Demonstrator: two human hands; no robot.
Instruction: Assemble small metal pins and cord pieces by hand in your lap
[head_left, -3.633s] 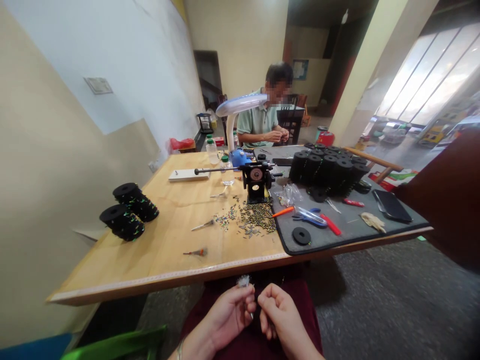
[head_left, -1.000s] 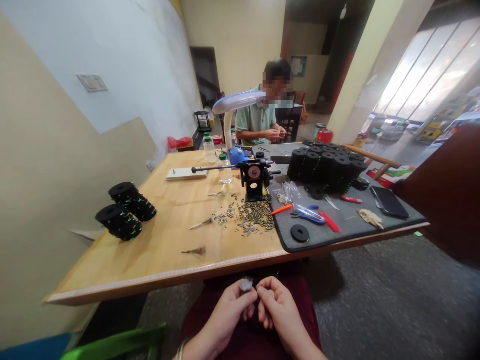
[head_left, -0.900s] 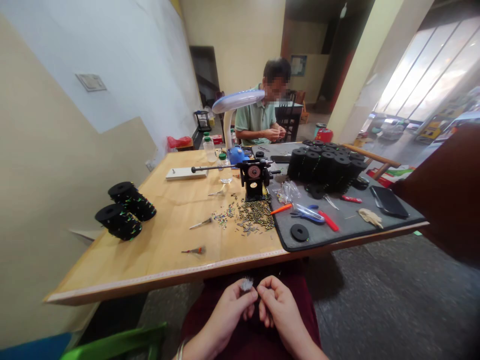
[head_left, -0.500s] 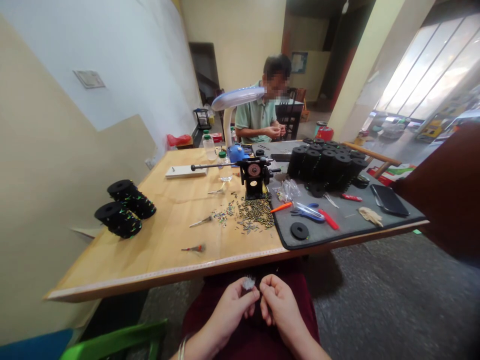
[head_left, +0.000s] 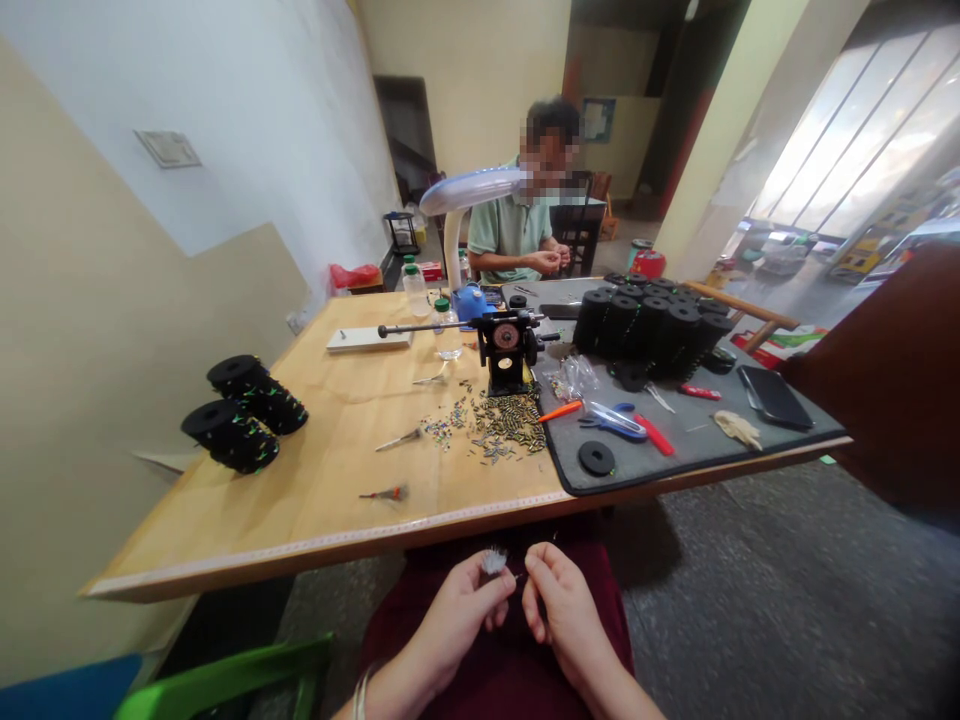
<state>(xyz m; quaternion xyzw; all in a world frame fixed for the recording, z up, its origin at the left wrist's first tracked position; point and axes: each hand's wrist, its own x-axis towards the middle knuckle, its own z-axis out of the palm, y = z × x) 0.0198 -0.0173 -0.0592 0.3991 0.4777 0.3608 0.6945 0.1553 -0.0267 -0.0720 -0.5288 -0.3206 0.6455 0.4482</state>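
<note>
Over my lap, in front of the table edge, my left hand (head_left: 469,607) is closed on a small whitish bristly tuft (head_left: 493,561). Its fine tips stick up above the thumb and index finger. A thin dark bit pokes out near the left fingertips, too small to name. To its right, my right hand (head_left: 561,597) is closed in a pinch, thumb against index finger. What that pinch holds, if anything, is too fine to make out. A small gap separates the two hands, and neither touches the table.
On the wooden table (head_left: 300,520) lie small bristle bundles (head_left: 386,493), scattered small metallic pieces (head_left: 510,420) and a black winding device (head_left: 505,350). Black foam rolls (head_left: 241,440) stand left; more rolls (head_left: 649,330) and pliers (head_left: 615,420) rest on a grey mat (head_left: 697,445). A person (head_left: 510,235) sits opposite.
My right hand has shifted slightly to the right, widening the gap between the hands. The left hand keeps its hold on the tuft. The whole view has moved a little.
</note>
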